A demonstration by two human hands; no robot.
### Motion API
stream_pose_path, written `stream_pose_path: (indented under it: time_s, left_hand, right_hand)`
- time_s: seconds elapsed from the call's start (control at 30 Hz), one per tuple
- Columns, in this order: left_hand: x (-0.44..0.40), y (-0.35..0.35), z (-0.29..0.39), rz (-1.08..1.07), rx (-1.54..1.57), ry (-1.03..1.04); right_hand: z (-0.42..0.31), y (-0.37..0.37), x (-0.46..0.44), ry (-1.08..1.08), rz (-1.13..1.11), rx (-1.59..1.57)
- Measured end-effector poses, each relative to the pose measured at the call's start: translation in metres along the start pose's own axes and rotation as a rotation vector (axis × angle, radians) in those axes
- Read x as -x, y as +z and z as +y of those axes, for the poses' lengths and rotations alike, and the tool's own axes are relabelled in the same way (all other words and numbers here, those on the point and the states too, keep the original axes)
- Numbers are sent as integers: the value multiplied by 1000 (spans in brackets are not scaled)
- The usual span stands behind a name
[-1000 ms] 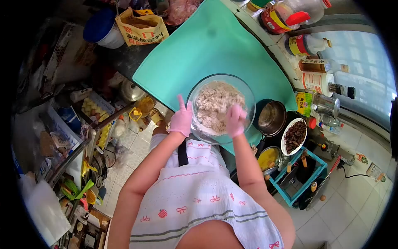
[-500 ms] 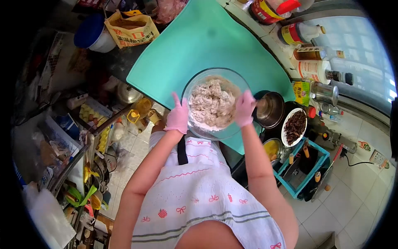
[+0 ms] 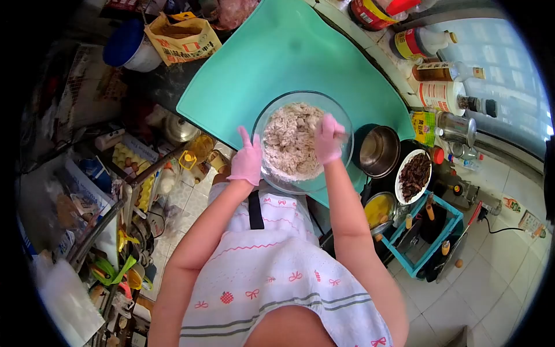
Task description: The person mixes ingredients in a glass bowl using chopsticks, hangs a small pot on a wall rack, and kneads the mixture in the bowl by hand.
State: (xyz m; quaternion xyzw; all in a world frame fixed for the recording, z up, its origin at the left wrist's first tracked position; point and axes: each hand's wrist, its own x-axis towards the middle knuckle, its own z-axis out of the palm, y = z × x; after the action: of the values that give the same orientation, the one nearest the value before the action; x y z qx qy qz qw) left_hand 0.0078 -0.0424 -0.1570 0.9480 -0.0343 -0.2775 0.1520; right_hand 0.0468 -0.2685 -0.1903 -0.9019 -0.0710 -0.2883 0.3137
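A clear glass bowl [image 3: 341, 168] on the teal mat [image 3: 237, 87] contains a crumbly, pale brown flour mixture [image 3: 292, 139]. At the bowl's left rim is my left hand [image 3: 247, 161], in a pink glove, with its fingers apart and some of them stretched upward. Over the right part of the bowl, my right hand [image 3: 329, 140], also gloved in pink, has its fingers curled together in a closed shape. Whatever it grips, if anything, is hidden or too small to name.
Right of the bowl are a metal pot [image 3: 377, 151], a white dish of dark pieces [image 3: 413, 176] and a blue crate [image 3: 454, 217]. Bottles [image 3: 439, 71] line the window ledge. A paper bag [image 3: 185, 43] and a blue-lidded tub [image 3: 141, 55] stand at the upper left.
My right hand went to the bowl's right edge and has come back left over the mixture. My left hand stays at the left rim. The view has shifted slightly.
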Motion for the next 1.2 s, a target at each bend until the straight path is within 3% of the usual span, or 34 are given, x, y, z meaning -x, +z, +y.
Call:
stream_pose_path:
  time_s: [0.13, 0.17, 0.37, 0.47, 0.57, 0.67, 0.77, 0.8, 0.9, 1.03, 1.07, 1.13, 1.2]
  left_hand:
    - [0, -19, 14, -16, 363, -293]
    - [-1, -15, 12, -8, 355, -278]
    - [-1, -11, 10, -13, 318, -243]
    - [-8, 17, -6, 9, 190, -116]
    - [-8, 20, -6, 40, 147, -77]
    - [-5, 14, -5, 8, 163, -87]
    - [-4, 7, -2, 21, 115, -28]
    - [-2, 6, -2, 53, 75, 12]
    - [-4, 5, -4, 90, -10, 73]
    - [-7, 3, -3, 68, 74, 10]
    - [-6, -5, 0, 34, 55, 7]
    - [-3, -20, 6, -33, 14, 3]
    - [14, -40, 18, 103, 122, -71]
  right_hand:
    - [-16, -31, 73, 357, 3, -134]
    - [-18, -30, 77, 443, 18, -208]
    - [-77, 36, -12, 1189, 382, -1153]
    - [-39, 32, -15, 993, 492, -1250]
    - [-18, -2, -20, 777, 409, -1172]
    - [-1, -29, -8, 922, 268, -1186]
    - [-27, -63, -25, 502, -56, -457]
    - [-23, -77, -17, 471, -221, -370]
    - [-50, -110, -8, 926, -408, -351]
    - [-64, -140, -6, 722, -401, -184]
    - [-72, -143, -16, 502, -376, -148]
    - [-76, -143, -16, 522, -334, -261]
    - [-81, -141, -15, 506, -295, -318]
